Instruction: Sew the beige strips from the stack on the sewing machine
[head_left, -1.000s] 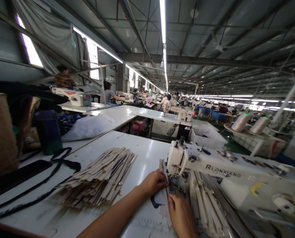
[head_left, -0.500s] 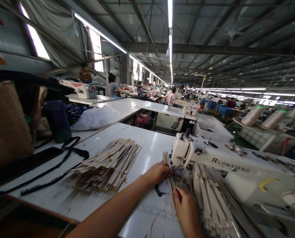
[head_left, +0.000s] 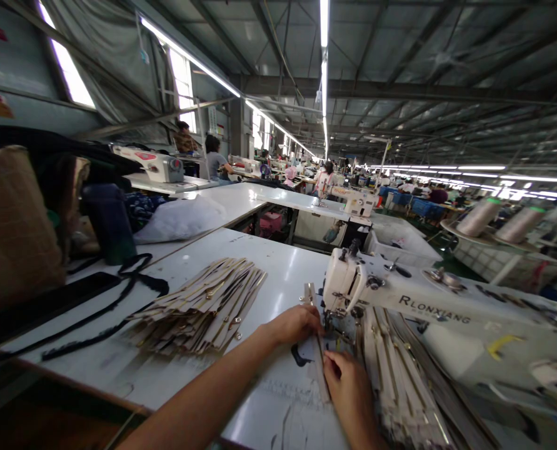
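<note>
A narrow beige zipper [head_left: 322,381] lies lengthwise on the white table, just left of the sewing machine's needle area. My left hand [head_left: 301,323] is closed on its upper part, fingertips close to the presser foot. Lower down, my right hand [head_left: 348,384] pinches the right edge of the same strip between thumb and fingers. The white sewing machine [head_left: 346,281] stands to the right, its needle partly hidden. To the left lies a pile of beige zippers [head_left: 203,306] with gold teeth and metal pulls. More zippers [head_left: 395,369] lie under the machine arm, right of my right hand.
Black cords [head_left: 119,306] and a dark flat object [head_left: 53,306] lie on the table's left. Behind them stand a dark bottle [head_left: 107,219], a white plastic bag [head_left: 182,219] and a cardboard box [head_left: 18,225]. Thread cones [head_left: 479,217] stand at right; people work farther back.
My right hand has shifted slightly left and up along the zipper. The zipper's far end sits a little farther left. Both hands keep their hold.
</note>
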{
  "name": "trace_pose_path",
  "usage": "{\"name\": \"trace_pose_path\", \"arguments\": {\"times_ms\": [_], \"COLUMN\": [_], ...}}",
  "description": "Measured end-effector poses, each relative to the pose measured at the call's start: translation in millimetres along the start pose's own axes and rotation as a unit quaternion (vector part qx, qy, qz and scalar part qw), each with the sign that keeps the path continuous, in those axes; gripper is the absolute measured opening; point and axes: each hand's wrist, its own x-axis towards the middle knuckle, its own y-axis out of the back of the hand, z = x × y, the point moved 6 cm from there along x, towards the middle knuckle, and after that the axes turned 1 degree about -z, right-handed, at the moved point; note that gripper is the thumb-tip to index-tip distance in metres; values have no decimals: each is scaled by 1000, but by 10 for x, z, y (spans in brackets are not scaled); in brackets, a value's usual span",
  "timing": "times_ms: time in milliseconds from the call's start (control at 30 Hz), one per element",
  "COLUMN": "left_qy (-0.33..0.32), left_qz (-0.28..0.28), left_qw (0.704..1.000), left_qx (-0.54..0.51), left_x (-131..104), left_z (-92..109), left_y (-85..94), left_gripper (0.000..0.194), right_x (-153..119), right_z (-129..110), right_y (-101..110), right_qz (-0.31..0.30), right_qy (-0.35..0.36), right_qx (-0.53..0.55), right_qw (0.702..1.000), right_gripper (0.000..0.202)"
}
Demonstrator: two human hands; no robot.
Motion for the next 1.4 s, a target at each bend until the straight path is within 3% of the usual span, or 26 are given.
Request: {"name": "trace_pose_path", "arguments": {"times_ms": [233,400,600,1033,1400], "left_qy": [-4,19,37,-8,-24], "left_qz": [-10,1,16,0,6], "left_qw": [1000,999,995,995,999], "left_qx": [6,38,88,102,48], "left_x": [-11,-8,10,255,324], "left_z": [7,-41,-141,-244,-380], "left_y": [42,41,23,-71,-109], "left_gripper": [16,15,14,15,26], "right_x": [-32,-33,152,144,204], "right_z": [-69,-127,-159,-121,-132], "right_y": [49,19,34,-71,-69], "right_qz": [-6,-61,-112,-50,-58], "right_qy": [20,40,32,-10,-3], "right_qx": [-58,-131,-186,-242,-258], "right_qw": [998,989,976,969,964], "right_gripper": [33,40,37,40,42]}}
